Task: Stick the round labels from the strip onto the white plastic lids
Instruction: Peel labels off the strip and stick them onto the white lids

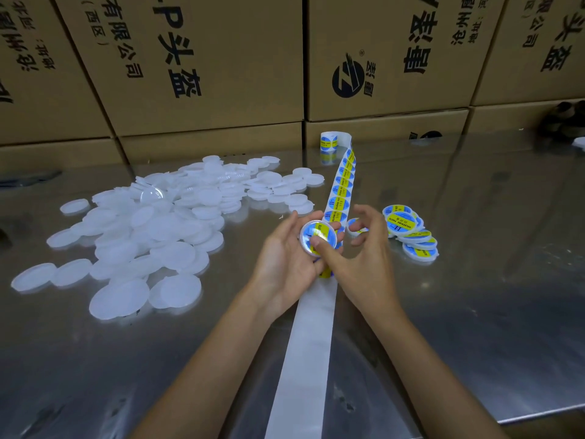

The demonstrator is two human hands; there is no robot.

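Note:
My left hand point(286, 258) cradles a white lid point(318, 237) with a blue and yellow round label on it. The thumb of my right hand point(364, 251) presses on that label while the other fingers stay spread above. Beneath both hands runs the label strip point(342, 188), leading back to its roll point(330, 142). The bare white backing point(304, 353) of the strip trails toward me. A big pile of plain white lids point(158, 223) lies to the left. Several labelled lids point(411, 236) are stacked to the right of my hands.
The work surface is a shiny metal table point(474, 296) whose front edge shows at the lower right. Stacked cardboard boxes point(205, 64) form a wall along the back. A dark object point(563, 118) sits at the far right by the boxes.

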